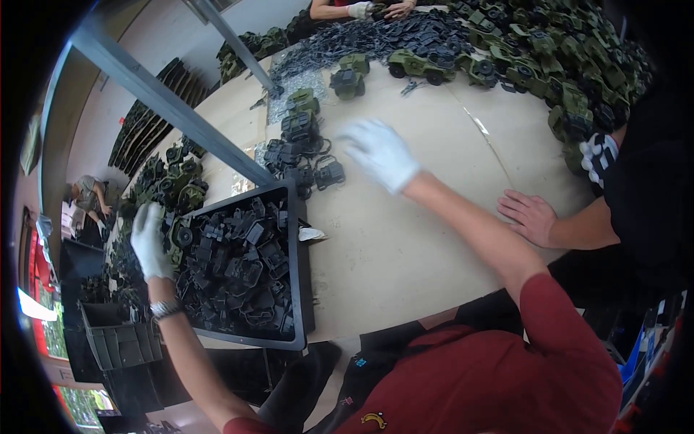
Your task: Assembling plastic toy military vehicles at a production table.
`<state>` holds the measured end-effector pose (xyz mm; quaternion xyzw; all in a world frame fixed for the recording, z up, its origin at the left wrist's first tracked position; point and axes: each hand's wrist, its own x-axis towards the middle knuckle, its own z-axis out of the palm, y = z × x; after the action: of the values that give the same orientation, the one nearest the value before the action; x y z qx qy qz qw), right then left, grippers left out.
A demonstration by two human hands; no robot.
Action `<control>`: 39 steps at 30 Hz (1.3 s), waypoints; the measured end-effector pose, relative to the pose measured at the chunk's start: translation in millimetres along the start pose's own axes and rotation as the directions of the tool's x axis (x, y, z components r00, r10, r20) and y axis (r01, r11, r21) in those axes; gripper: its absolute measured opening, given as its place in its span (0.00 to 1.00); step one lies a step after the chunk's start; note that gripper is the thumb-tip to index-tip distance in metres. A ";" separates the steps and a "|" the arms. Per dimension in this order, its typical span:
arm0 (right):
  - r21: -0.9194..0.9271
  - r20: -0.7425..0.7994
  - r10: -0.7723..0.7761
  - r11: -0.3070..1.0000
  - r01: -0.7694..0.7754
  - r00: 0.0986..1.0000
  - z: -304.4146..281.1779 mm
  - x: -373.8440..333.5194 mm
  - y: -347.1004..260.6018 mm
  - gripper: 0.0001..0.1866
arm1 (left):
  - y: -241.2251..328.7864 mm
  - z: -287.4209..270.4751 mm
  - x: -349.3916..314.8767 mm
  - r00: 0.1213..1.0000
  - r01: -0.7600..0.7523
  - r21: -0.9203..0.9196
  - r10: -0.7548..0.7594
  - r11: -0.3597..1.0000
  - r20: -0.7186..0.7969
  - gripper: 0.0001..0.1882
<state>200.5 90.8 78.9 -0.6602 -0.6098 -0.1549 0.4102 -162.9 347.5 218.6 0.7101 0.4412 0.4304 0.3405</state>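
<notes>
My left hand, in a white glove, is at the left edge of a black tray, beside some olive-green toy vehicles. Its fingers point up and loosely apart, slightly blurred, and I see nothing held in them. Loose black plastic parts fill the tray. Over the table, my white-gloved right hand stretches its blurred fingers to the left with nothing in them. Close to those fingertips lie black frame-like parts and a row of green and black toy vehicles.
A metal post slants above the tray's far side. Green vehicles are heaped at the far right, dark parts at the back. A co-worker's bare hand rests on the table at right; another person's hands work at the back.
</notes>
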 end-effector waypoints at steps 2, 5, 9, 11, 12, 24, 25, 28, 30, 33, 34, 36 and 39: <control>-0.040 -0.007 -0.070 0.997 0.070 0.997 32.0 45.8 10.9 0.16 | -11.9 16.7 -33.5 0.993 -0.115 0.042 0.115 0.992 0.024 0.30; -0.322 0.316 -0.198 0.898 0.301 0.928 60.0 99.3 19.0 0.25 | -0.1 9.3 -97.3 0.981 -0.185 0.382 0.196 0.905 0.010 0.28; -0.324 0.593 -0.219 0.816 0.479 0.775 124.1 139.6 28.5 0.25 | -44.2 -28.4 -158.0 0.929 -0.143 0.785 0.356 0.603 -0.104 0.30; -0.308 0.556 -0.250 0.824 0.476 0.793 133.4 145.7 50.7 0.21 | -69.9 -32.8 -163.7 0.914 -0.108 0.807 0.378 0.581 -0.150 0.29; -0.318 0.586 -0.219 0.823 0.471 0.780 119.2 150.0 46.8 0.20 | -81.0 -35.9 -162.8 0.919 -0.080 0.821 0.360 0.566 -0.158 0.29; -0.556 0.341 -0.051 0.794 0.245 0.939 183.8 149.0 237.5 0.15 | -93.2 -35.9 -167.3 0.958 0.153 0.600 0.031 0.785 -0.286 0.38; -0.620 0.359 -0.049 0.734 0.278 0.932 191.9 143.1 259.8 0.15 | -91.5 -33.3 -167.1 0.955 0.182 0.599 0.003 0.780 -0.295 0.38; -0.672 0.144 -0.077 0.725 0.154 0.987 209.0 131.6 249.1 0.13 | -90.2 -28.6 -169.1 0.948 0.238 0.567 -0.062 0.789 -0.312 0.39; -0.583 0.062 -0.124 0.801 0.136 0.990 208.9 128.3 200.2 0.13 | -101.1 -33.1 -177.0 0.935 0.211 0.551 -0.002 0.807 -0.355 0.38; -0.487 0.185 0.089 0.873 0.012 0.979 185.2 108.5 150.0 0.13 | -93.7 -32.0 -176.2 0.941 0.233 0.527 -0.053 0.817 -0.334 0.38; -0.495 0.152 0.088 0.869 -0.002 0.985 179.4 97.0 151.1 0.14 | -94.0 -27.7 -172.8 0.941 0.199 0.535 -0.007 0.821 -0.339 0.38; -0.337 0.008 0.029 0.941 -0.024 1.000 181.9 75.4 137.3 0.18 | -80.8 -24.8 -168.9 0.947 0.226 0.458 -0.084 0.860 -0.309 0.34; -0.262 -0.009 0.035 0.965 -0.036 0.999 175.2 65.8 114.7 0.08 | -108.8 -53.7 -171.6 0.960 0.083 0.629 0.107 0.773 -0.259 0.29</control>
<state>269.3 272.5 -23.0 -0.7191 -0.5712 -0.2279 0.3234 -289.3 236.4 92.7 0.7175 0.5992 0.3549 0.0126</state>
